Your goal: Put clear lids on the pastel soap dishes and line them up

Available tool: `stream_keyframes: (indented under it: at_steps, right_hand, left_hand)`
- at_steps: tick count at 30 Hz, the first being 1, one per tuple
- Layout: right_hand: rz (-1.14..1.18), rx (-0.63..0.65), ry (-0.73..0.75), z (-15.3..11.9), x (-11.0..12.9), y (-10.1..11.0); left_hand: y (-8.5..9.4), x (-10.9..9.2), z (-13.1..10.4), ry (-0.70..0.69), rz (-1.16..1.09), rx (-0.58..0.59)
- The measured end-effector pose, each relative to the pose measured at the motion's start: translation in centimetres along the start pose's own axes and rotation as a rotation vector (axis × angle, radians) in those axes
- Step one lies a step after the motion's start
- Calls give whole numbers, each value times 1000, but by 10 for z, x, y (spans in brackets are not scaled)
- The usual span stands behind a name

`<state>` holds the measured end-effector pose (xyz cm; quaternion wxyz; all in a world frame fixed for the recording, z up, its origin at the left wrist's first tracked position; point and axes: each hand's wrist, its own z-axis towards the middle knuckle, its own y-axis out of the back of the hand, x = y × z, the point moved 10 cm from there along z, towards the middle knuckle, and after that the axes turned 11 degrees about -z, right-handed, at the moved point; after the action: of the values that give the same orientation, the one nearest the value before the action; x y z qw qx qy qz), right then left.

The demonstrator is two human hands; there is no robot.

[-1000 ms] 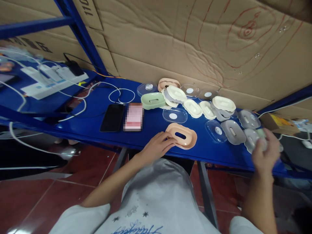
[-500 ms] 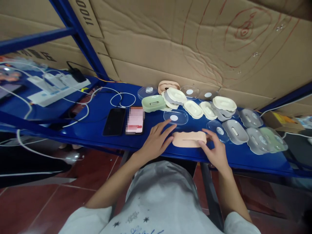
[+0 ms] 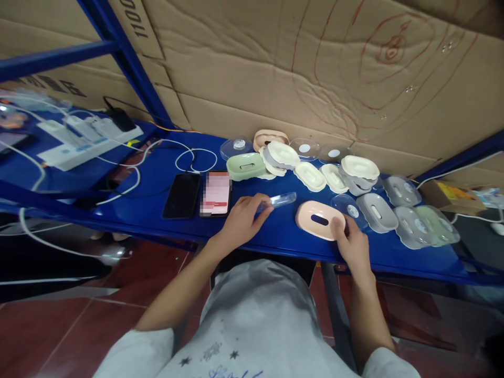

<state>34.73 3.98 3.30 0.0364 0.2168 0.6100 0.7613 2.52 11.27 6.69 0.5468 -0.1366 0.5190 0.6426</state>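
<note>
- My left hand (image 3: 242, 220), mid-frame, is pinching a clear lid (image 3: 280, 200), lifted edge-on.
- My right hand (image 3: 350, 242) grips the peach soap dish (image 3: 318, 219) on the blue shelf (image 3: 271, 236).

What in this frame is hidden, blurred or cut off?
Head view only:
- Second phone: screen pixelated, unreadable.
- Clear lid in the left hand: near end covered by fingers.
- Pink tray: near right edge under the right hand.
- Power strips: blurred, cut by the left edge.
</note>
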Motion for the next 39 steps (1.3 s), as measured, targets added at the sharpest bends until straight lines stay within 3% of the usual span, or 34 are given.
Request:
stream_keyframes:
  at_steps: [3,5,9,11,16,20,22,25,31,34,39]
  right_hand:
    - [-147,6,9,6,4,2]
    - [-251,-64,59,14,14,13]
    - [-252,-234,365,39,60,31]
    - [-259,-186,439,61,79,21]
    - [-329,-28,459,114,110,-21]
    - [-282,-18,478,129,113,-25]
    - [-224,-28,509,126,107,-17]
    - [-121,-36,566,112,93,-5]
    - [35,-19,647,82,74,0]
    - [87,31,703,64,74,-5]
    - [230,148,804,26,81,-13]
  left_hand:
    - [7,16,6,112,-188,-32]
    - [10,29,12,148,-228,-64]
    - [20,36,18,54,34,-206]
    - [12,33,14,22,190,-178]
    - [-27,26,-9,39,412,52]
    - [-27,4,-19,-49,442,-11]
    - [-37,-16,-19,-179,415,34]
    - [-68,-43,-14,-351,347,212]
    - [-114,-61,1,-443,369,417]
    - [-108,-70,-14,-519,344,459]
    - [-62,-71,-41,-504,225,376]
